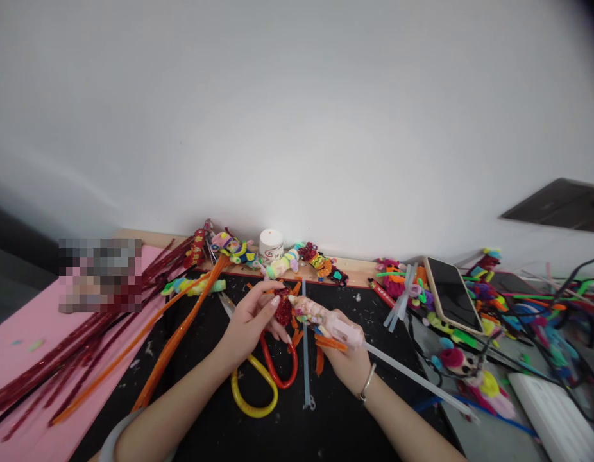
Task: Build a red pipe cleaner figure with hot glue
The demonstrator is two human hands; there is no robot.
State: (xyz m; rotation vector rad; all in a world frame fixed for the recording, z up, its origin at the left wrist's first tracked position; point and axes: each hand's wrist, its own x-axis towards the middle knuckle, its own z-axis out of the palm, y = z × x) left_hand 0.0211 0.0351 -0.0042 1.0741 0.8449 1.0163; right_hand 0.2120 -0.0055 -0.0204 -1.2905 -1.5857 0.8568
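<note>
My left hand (251,316) pinches a small red glittery pipe-cleaner piece (283,309) above the black mat. My right hand (352,362) is wrapped round a pale pink hot glue gun (344,331), whose nozzle points left at the red piece, touching or almost touching it. From the gun's rear sticks a long translucent glue stick (417,377). Scissors (253,410) with one yellow and one red handle loop lie below my left hand, their blades partly hidden by it. Short orange pipe-cleaner pieces (320,360) lie around both hands. Another glue stick (305,366) rests upright in view between my forearms.
Long red tinsel stems (51,362) and orange stems (167,356) spread across the left. Along the back stand a white round container (271,244) and several colourful pipe-cleaner figures (237,249). At right are a phone (453,295), bundled glue sticks (401,298), cables and a white box (554,414).
</note>
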